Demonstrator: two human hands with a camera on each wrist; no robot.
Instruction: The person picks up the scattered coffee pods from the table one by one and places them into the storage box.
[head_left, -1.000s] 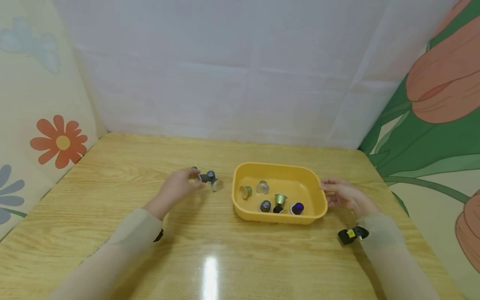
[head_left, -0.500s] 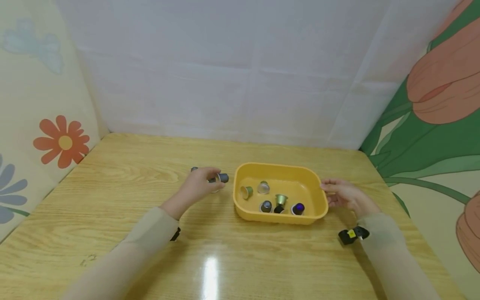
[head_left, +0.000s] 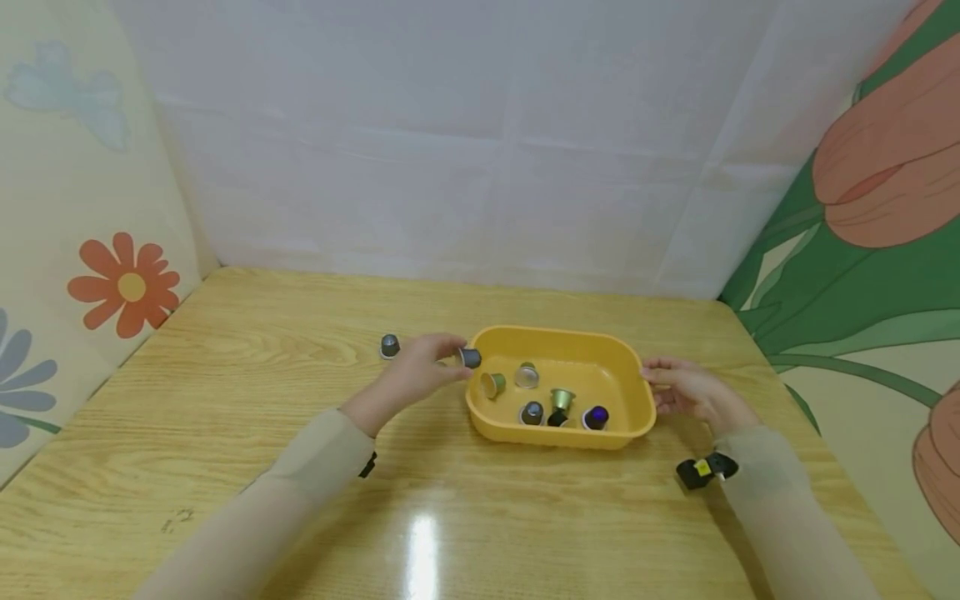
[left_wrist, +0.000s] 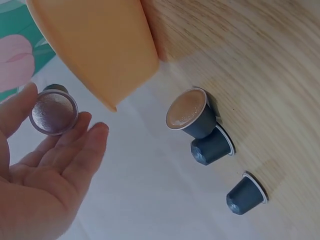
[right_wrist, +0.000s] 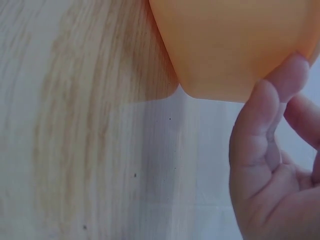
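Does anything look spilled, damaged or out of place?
No spill or breakage shows. A dark mark on the wooden table, beside the left sleeve, interrupts the grain; coffee capsules in the yellow tub lie at mixed angles.

High head view (head_left: 600, 379) forward and down, 2 wrist views close in, yellow tub (head_left: 600, 379) in all 3.

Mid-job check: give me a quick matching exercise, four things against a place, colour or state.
1. Left hand
2. Right hand
3. Tray
4. Purple-topped capsule

A. Yellow
B. At the tray's right end
C. Inside the tray, by its near wall
D. Holding a dark capsule at the tray's left end

Pairs: 1-D, 2-B, 3-A, 4-C
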